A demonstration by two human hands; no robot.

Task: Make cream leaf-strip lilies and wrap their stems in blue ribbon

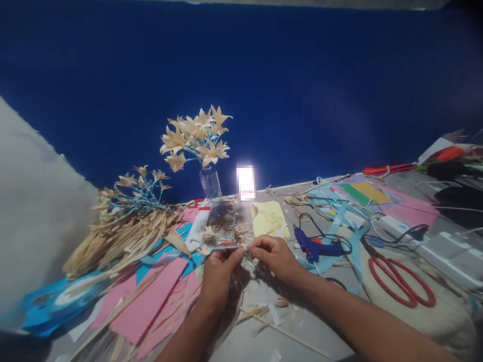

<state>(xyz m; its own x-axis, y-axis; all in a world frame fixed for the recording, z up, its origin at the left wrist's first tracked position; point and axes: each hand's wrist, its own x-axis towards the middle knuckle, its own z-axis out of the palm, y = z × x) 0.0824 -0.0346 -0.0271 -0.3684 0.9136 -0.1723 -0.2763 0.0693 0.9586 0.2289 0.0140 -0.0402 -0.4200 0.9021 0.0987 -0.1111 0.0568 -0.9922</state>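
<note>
My left hand [218,276] pinches a thin light-blue flower stem [225,247] between thumb and fingers, with a small pale petal tip at its left end. Just to the right, my right hand [278,257] has thumb and fingers pressed together near the stem's other end; what they hold is too small to tell. Behind the hands stands a clear glass vase [211,183] with cream handmade flowers [198,136] on blue stems. A yellow paper sheet [273,221] lies beyond my right hand, and a blue glue gun [322,248] rests to its right.
Red-handled scissors [396,281] lie on a cloth-like bundle at right, by a white power strip [451,256] and cables. At left are dried husks [121,241], more flowers [138,191], pink paper [151,296] and a blue tape roll [64,301]. A bright lit screen [246,182] stands behind.
</note>
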